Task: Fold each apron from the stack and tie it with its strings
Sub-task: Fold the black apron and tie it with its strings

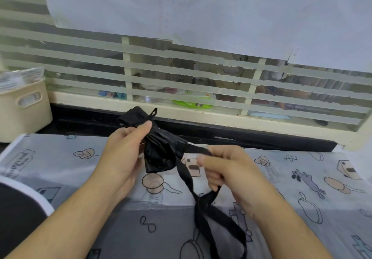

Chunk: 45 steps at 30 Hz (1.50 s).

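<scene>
A black apron point(160, 154) is folded into a tight bundle and held up above the table. My left hand point(122, 152) grips the bundle from the left, thumb pressed on its upper part, where a thin black string point(149, 117) is knotted round it. My right hand point(223, 168) pinches a wide black strap point(201, 204) that runs from the bundle's right side. The strap loops down below my right hand and hangs toward the bottom edge of the view.
A translucent printed cloth with cartoon drawings point(302, 178) covers the table. A cream plastic basket point(22, 107) stands at the far left. A black ledge point(241, 136) and a striped frosted window point(201, 81) run along the back.
</scene>
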{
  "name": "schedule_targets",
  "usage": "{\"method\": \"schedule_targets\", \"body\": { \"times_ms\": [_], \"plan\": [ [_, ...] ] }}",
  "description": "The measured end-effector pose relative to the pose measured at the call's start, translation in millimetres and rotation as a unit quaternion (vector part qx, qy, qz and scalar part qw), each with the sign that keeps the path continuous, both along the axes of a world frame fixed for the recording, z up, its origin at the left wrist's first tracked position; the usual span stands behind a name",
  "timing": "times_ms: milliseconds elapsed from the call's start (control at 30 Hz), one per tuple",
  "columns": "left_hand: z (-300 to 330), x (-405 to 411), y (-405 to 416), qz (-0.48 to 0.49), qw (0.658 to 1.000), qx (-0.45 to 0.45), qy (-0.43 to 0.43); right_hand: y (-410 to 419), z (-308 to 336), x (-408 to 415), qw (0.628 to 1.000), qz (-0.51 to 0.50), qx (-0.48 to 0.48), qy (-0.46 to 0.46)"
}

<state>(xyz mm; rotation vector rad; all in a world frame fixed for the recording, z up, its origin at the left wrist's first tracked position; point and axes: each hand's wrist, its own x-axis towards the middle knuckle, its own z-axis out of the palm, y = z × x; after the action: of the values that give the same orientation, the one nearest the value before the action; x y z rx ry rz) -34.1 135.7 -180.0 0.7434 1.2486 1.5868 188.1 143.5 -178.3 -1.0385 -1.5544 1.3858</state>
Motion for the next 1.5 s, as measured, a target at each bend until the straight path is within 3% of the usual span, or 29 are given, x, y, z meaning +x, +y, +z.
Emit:
{"method": "schedule_targets", "body": {
  "times_ms": [67, 133, 233, 333, 433, 567, 700, 867, 933, 1033, 1133, 1367, 1500],
  "plan": [
    [-1.0, -0.3, -0.8, -0.006, 0.999, -0.022, 0.042, -1.6, 9.3, 6.5, 0.987, 0.036, -0.006, 0.156],
    [0.0, 4.2, -2.5, -0.040, 0.995, -0.053, 0.076, -5.3, 19.6, 11.3, 0.952, 0.050, -0.023, 0.302],
    [0.8, 9.3, -6.9, -0.135, 0.979, -0.092, 0.126, -6.6, 26.6, 16.7, 0.925, 0.061, -0.026, 0.375],
    [2.8, 12.7, -10.7, -0.211, 0.961, -0.102, 0.147, -0.2, 18.8, 14.9, 0.960, 0.043, 0.005, 0.276],
    [2.9, 19.0, -12.1, -0.241, 0.961, -0.090, 0.096, -2.3, 9.2, 3.6, 0.986, 0.033, 0.066, 0.147],
    [0.4, 21.6, -7.9, -0.227, 0.970, -0.078, -0.039, -6.2, 4.2, -5.2, 0.988, 0.057, 0.142, -0.015],
    [10.1, 32.0, -9.2, -0.217, 0.973, -0.070, -0.037, -6.8, 5.7, -5.9, 0.975, 0.058, 0.181, -0.116],
    [16.2, 27.0, -6.9, -0.278, 0.957, -0.044, -0.065, -7.5, 4.5, -4.9, 0.975, 0.028, 0.190, -0.110],
    [10.2, 24.2, -0.6, -0.242, 0.968, -0.061, -0.033, -5.6, 5.6, -7.7, 0.981, 0.013, 0.172, -0.086],
    [2.4, 24.6, -11.2, -0.278, 0.956, -0.062, -0.064, -7.9, 14.4, -14.8, 0.986, 0.004, 0.151, -0.076],
    [20.5, 24.0, -4.0, -0.248, 0.963, -0.076, -0.071, -8.6, 34.4, -22.9, 0.986, -0.001, 0.144, -0.079],
    [168.0, 9.2, -5.1, -0.225, 0.964, -0.092, -0.112, -17.3, 191.1, -44.0, 0.995, -0.030, 0.090, 0.037],
    [256.8, -3.0, -2.5, -0.256, 0.948, -0.126, -0.138, -19.5, 298.1, -50.9, 0.986, 0.035, 0.039, 0.155]
  ]
}}
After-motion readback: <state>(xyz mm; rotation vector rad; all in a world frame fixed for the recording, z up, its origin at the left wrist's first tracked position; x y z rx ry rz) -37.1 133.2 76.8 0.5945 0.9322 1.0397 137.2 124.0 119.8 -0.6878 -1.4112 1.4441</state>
